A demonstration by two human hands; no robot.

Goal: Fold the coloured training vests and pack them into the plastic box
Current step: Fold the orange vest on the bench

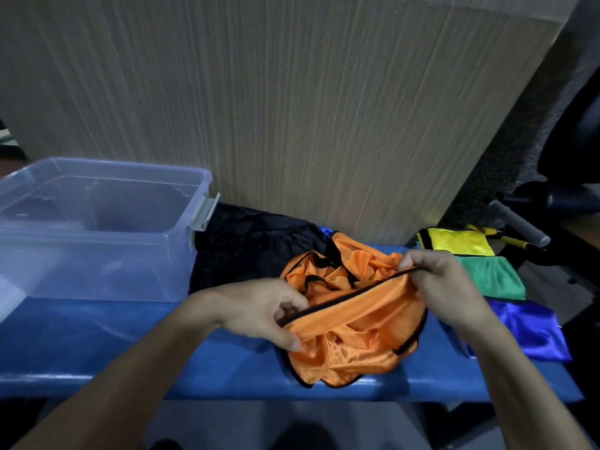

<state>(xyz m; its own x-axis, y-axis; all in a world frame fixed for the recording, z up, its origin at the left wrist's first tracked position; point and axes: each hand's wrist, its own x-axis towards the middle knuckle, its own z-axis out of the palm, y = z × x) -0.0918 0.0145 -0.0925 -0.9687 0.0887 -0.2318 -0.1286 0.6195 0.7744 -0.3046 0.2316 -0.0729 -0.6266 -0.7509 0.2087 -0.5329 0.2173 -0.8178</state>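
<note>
On the blue tabletop (pixel 97 336) the clear box (pixel 97 228) stands at the left and looks empty as far as its cloudy walls show, so by my reading no packing has begun, while a dark cloth (pixel 253 241) lies beside it, too dim to tell whether it is a vest. The crumpled orange vest (pixel 354 336) sits in the middle, its black-trimmed edge stretched between the left hand (pixel 259 310) and right hand (pixel 444 280), each grip pinching that trim. Yellow (pixel 454 241), green (pixel 493 276) and blue (pixel 532 329) vests lie flat at the right, seemingly folded already, the blue one overhanging the tabletop edge.
</note>
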